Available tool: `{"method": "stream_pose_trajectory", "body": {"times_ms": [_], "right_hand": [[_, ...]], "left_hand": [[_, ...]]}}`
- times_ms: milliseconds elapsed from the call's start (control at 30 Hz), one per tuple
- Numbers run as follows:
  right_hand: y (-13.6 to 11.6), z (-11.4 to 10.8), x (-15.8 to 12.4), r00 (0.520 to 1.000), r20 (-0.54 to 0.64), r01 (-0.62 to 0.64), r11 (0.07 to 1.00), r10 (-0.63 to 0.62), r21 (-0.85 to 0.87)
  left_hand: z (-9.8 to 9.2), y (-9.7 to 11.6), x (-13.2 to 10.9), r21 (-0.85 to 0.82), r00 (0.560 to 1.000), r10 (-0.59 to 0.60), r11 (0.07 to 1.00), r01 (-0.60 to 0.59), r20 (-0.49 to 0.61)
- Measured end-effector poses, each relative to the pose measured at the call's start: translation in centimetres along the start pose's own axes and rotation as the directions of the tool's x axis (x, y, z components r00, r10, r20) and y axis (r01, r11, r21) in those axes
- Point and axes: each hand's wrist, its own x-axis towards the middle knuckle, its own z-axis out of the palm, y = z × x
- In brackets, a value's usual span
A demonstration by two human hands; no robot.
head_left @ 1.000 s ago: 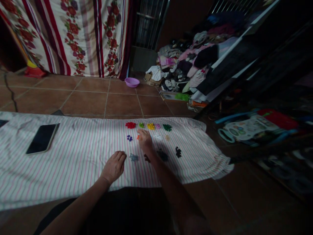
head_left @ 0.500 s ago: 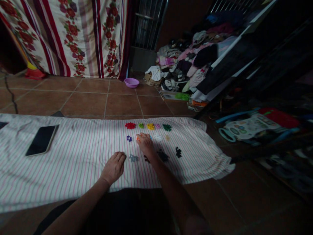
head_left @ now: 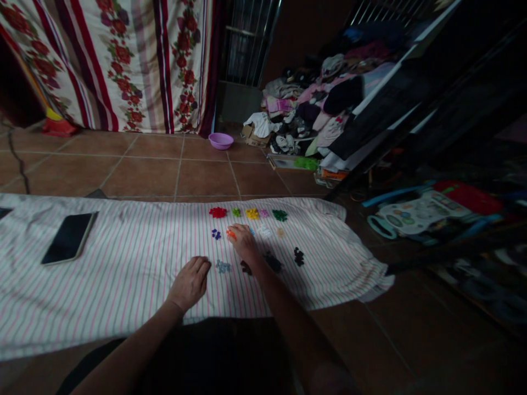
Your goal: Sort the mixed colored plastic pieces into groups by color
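Small coloured pieces, too small to name exactly, lie in piles on a striped cloth (head_left: 135,280). My right hand (head_left: 242,240) reaches over the middle row, its fingers outstretched and their tips at the orange pieces (head_left: 231,234). It partly covers some light blue pieces (head_left: 252,232). Purple pieces (head_left: 216,234) are just left of it, white pieces (head_left: 264,232) to its right. My left hand (head_left: 191,281) rests on the cloth, fingers laid together and slightly bent, beside the grey pieces (head_left: 223,266). Dark brown pieces (head_left: 246,267) lie partly behind my right forearm.
Red (head_left: 218,212), light green (head_left: 236,212), yellow (head_left: 252,213), pink (head_left: 264,213) and dark green piles (head_left: 280,215) form the far row. Beige (head_left: 280,232) and black pieces (head_left: 298,256) lie right. A phone (head_left: 69,238) is left. A purple basin (head_left: 221,141) stands on the floor.
The whole view has shifted slightly. My right hand's fingers have moved a little at the orange pieces, and more orange shows now. My left hand stays in place on the cloth.
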Motion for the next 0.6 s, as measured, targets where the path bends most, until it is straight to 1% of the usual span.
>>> {"method": "stream_pose_trajectory", "body": {"times_ms": [167,367,500,600], "right_hand": [[-0.1,-0.3,0.5,0.999,-0.005,0.05,0.999,-0.05,-0.001],[-0.3,0.2,0.9,0.999,0.003,0.046,0.999,-0.046,0.028],[-0.2,0.4,1.0,0.996,-0.041,0.076,0.995,-0.073,0.068],[1.1,-0.3,1.0,0.992,-0.095,0.092,0.99,-0.082,0.103]], "left_hand": [[0.0,0.0,0.0,-0.014,1.0,-0.013,1.0,0.013,0.009],[0.2,-0.1,-0.1,-0.029,1.0,-0.01,1.0,0.01,-0.006],[0.1,0.0,0.0,-0.024,1.0,-0.002,1.0,0.002,-0.019],[0.0,0.0,0.0,-0.022,1.0,-0.002,1.0,0.001,-0.021]]}}
